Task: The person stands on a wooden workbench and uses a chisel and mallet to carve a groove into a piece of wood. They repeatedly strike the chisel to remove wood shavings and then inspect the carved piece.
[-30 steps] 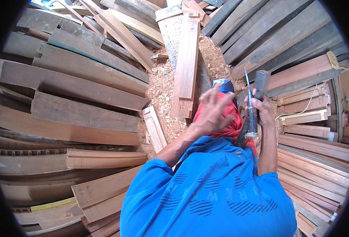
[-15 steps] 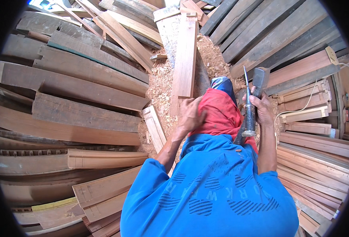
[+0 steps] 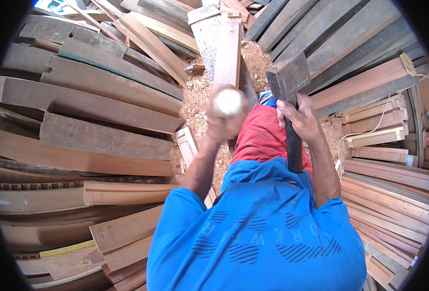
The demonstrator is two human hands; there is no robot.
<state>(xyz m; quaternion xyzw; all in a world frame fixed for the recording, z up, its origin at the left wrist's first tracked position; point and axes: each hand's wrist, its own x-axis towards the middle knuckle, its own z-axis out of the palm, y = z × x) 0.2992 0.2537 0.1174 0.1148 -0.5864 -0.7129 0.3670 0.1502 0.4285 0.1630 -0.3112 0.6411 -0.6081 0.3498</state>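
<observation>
In my left hand point(image 3: 219, 123) is the chisel, seen end-on so that mainly the pale round butt of its handle point(image 3: 228, 103) shows; the blade is hidden below. The fingers are closed round it and slightly blurred. A reddish-brown wooden workpiece point(image 3: 228, 51) runs away from me under and beyond this hand. My right hand point(image 3: 299, 119) grips a mallet point(image 3: 288, 77) high on its dark handle, close beneath the worn block head. The mallet stands head-up over my red-clad leg, its handle end near my blue shirt.
Stacked boards point(image 3: 107, 140) crowd the left side, with more grey beams point(image 3: 350, 34) at the upper right. Framed wooden pieces point(image 3: 377, 155) and a pale cable point(image 3: 369, 132) lie on the right. Wood shavings point(image 3: 195, 102) cover the floor around the workpiece.
The chisel has passed from my right hand to my left, which has moved up over the workpiece. My right hand now holds only the mallet, its head shifted left and up.
</observation>
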